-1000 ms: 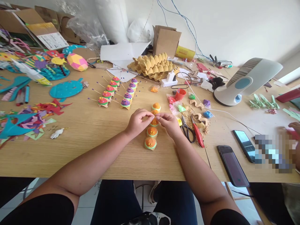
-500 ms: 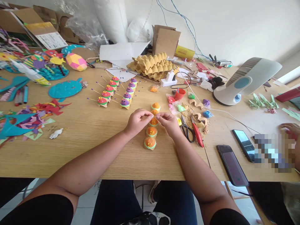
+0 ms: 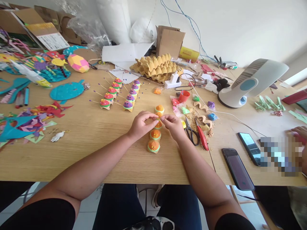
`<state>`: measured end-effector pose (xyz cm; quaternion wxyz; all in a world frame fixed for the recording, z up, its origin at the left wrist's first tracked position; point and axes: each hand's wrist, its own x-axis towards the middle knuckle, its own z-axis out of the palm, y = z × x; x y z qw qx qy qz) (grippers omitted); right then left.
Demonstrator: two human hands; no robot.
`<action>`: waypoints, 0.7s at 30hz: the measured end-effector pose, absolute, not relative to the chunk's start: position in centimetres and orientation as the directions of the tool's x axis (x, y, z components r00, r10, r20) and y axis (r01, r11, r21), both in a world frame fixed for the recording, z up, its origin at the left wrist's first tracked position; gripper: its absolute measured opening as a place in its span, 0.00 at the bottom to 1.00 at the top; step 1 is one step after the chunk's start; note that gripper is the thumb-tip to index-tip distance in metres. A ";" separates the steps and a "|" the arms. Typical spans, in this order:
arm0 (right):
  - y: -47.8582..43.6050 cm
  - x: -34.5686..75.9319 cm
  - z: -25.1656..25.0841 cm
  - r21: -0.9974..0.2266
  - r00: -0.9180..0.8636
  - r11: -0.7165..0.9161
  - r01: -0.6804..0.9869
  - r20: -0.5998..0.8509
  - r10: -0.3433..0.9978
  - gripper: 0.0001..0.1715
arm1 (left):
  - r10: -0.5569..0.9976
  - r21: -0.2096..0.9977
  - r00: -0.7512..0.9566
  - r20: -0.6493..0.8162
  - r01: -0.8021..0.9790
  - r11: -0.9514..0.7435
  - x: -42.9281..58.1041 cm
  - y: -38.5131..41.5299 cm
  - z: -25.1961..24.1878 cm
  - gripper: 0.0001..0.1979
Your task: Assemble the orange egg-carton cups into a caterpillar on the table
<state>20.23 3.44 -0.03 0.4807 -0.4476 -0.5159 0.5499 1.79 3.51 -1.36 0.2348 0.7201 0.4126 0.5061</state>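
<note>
A row of orange egg-carton bumps [image 3: 155, 134] with pale green bands and small yellow faces stands upright in front of me. Over its middle, my left hand [image 3: 143, 124] has thumb and forefinger closed, their tips close to those of my right hand [image 3: 172, 125], which is also pinched. A tiny yellow bit seems to show between the fingertips, too small to name. The hands partly cover the bumps below them. Right of my right hand lie black-handled scissors [image 3: 192, 133], a red utility knife [image 3: 201, 135] and a yellow tub [image 3: 183, 124].
Finished-looking red [image 3: 108, 96] and purple [image 3: 129, 97] egg-carton rows with pins stand at the back left. Bagged coloured clay [image 3: 185, 110], a red cup [image 3: 184, 96] and carton scraps lie right. Further right are a fan [image 3: 244, 84], phones [image 3: 238, 169] and another person's hand [image 3: 301, 131].
The fingertips of my left hand have parted slightly, its thumb dropping a little. The other person's hand at the right edge has shifted slightly. The row of bumps stays put.
</note>
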 end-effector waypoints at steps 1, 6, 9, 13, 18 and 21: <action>3.4 20.2 -0.1 -0.998 -0.141 -0.001 -0.061 0.007 0.990 0.24 | 0.823 0.742 0.149 0.548 0.368 -0.561 1.8 3.5 -1.4 0.06; 3.5 20.1 -0.3 -0.999 -0.157 0.027 -0.040 0.033 0.987 0.22 | 0.793 0.706 0.161 0.587 0.377 -0.599 1.8 3.7 -1.4 0.03; 3.4 20.0 -0.3 -0.999 -0.159 0.028 -0.015 0.030 0.987 0.21 | 0.795 0.704 0.164 0.584 0.385 -0.597 1.8 3.8 -1.4 0.04; 3.2 19.9 0.0 -0.995 -0.153 0.073 0.061 0.063 0.986 0.17 | 0.799 0.707 0.166 0.578 0.388 -0.592 1.8 3.8 -1.4 0.04; 2.9 19.9 0.2 -0.966 -0.147 0.183 0.184 0.157 0.977 0.11 | 0.802 0.717 0.177 0.571 0.368 -0.592 1.9 3.7 -1.3 0.04; 2.9 19.9 0.1 -0.946 -0.139 0.231 0.228 0.204 0.969 0.08 | 0.802 0.723 0.183 0.569 0.354 -0.593 1.9 3.6 -1.2 0.04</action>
